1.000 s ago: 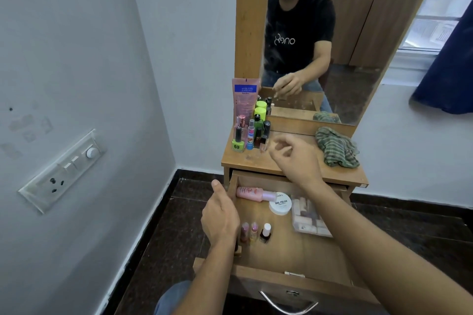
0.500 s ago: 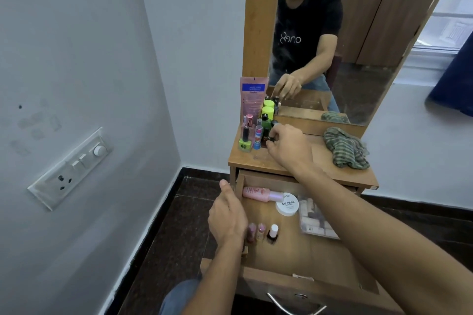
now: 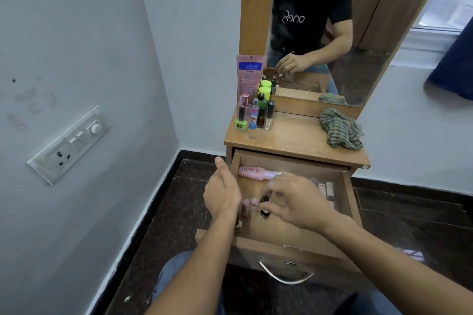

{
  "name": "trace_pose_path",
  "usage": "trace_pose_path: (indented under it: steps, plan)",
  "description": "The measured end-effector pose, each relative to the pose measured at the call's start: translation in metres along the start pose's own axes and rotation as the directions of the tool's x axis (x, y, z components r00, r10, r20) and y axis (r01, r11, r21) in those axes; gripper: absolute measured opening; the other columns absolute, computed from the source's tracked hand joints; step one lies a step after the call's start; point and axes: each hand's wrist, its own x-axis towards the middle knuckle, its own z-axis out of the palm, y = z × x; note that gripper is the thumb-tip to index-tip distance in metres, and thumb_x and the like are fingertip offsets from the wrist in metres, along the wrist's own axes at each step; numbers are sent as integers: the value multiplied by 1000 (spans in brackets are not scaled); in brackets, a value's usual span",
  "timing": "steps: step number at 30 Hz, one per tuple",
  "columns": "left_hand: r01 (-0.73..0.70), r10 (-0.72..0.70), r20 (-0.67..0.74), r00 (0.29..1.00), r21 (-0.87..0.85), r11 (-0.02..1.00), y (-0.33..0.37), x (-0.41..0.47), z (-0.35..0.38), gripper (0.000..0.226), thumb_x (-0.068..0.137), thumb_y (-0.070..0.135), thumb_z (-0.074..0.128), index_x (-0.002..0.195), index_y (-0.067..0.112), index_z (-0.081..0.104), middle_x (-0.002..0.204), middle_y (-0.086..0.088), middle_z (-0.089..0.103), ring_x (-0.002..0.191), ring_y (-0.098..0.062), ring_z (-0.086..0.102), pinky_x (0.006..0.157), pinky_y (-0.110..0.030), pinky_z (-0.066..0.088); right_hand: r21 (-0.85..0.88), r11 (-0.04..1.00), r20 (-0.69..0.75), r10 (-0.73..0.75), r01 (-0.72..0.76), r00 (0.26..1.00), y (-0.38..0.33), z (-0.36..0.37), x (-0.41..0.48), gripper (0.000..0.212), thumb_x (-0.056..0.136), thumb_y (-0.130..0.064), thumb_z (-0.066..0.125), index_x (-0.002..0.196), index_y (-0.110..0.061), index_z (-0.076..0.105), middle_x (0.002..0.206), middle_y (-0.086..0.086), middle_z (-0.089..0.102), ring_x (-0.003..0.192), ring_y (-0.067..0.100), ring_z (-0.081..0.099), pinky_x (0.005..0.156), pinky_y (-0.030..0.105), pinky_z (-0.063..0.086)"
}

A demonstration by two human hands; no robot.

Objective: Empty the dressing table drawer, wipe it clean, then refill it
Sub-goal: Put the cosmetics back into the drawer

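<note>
- Drawer (image 3: pixel 352 199) open, part full; emptying stage, probably.
- Right hand (image 3: pixel 299 202) pinching dark polish bottle (image 3: pixel 263 212) inside drawer, beside pink bottles (image 3: pixel 245 206).
- Left hand (image 3: pixel 222 194) at drawer's left wall; fingers hidden, grip unreadable.
- Lift straight up, spare neighbours, set upright on worktop (image 3: pixel 294 135).

The right hand (image 3: pixel 294 202) covers the middle of the drawer (image 3: pixel 347 186), hiding most of the clear box (image 3: pixel 328 189) and the cap end of the pink bottle (image 3: pixel 252 171). Its fingertips blur over a dark bottle (image 3: pixel 264 210), so any grip cannot be told. The left hand (image 3: pixel 222 194) hides its own fingers and part of the small pink bottles (image 3: pixel 246 206). Labels on the tabletop bottles (image 3: pixel 256 115) are too small to read.
</note>
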Motion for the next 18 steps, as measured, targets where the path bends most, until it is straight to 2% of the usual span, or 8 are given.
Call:
trace_pose_path:
  steps: [2,4,8,11,14,18]
  plan:
    - [3,-3,3,1000,-2,1000,0,0,-1,90,100,64,-1,100,20,77,101,-3,73,97,-24,62,81,-35,37,-64,998,65,-15,20,998,0,5,1,19,84,-48,74,89,-30,71,81,-18,58,87,3,52,70,26,42]
    - [-2,2,9,1000,-7,1000,0,-1,-1,88,101,63,-1,95,20,76,93,1,71,90,-19,59,80,-34,35,-119,992,85,-39,49,996,0,7,1,19,85,-48,71,91,-30,71,86,-14,65,92,7,56,69,23,35]
    - [1,-1,12,1000,-19,1000,0,0,-1,84,101,63,1,87,22,73,83,6,67,79,-12,57,79,-33,36,-150,989,107,-3,19,994,0,5,2,23,86,-55,66,93,-32,68,89,-15,65,94,5,53,69,32,48]
    - [-10,10,2,1000,16,1000,-2,2,2,65,105,58,15,81,25,66,74,12,60,70,0,51,72,-32,36,-178,984,134,36,-12,990,4,6,0,26,85,-56,66,94,-32,67,90,-15,64,93,7,53,72,34,49]
    - [-70,70,-3,998,68,995,-8,4,4,43,105,44,39,73,23,58,72,6,63,71,-13,61,62,-31,38,-200,980,176,44,-8,983,5,13,-1,24,83,-53,69,94,-31,68,90,-12,65,96,11,57,69,33,46]
    - [-66,67,1,998,82,994,-10,6,5,36,102,38,45,73,22,59,71,5,64,68,-13,61,59,-30,39,-259,965,172,-7,52,985,2,20,5,21,84,-48,68,90,-28,67,91,-11,66,97,15,58,62,30,40]
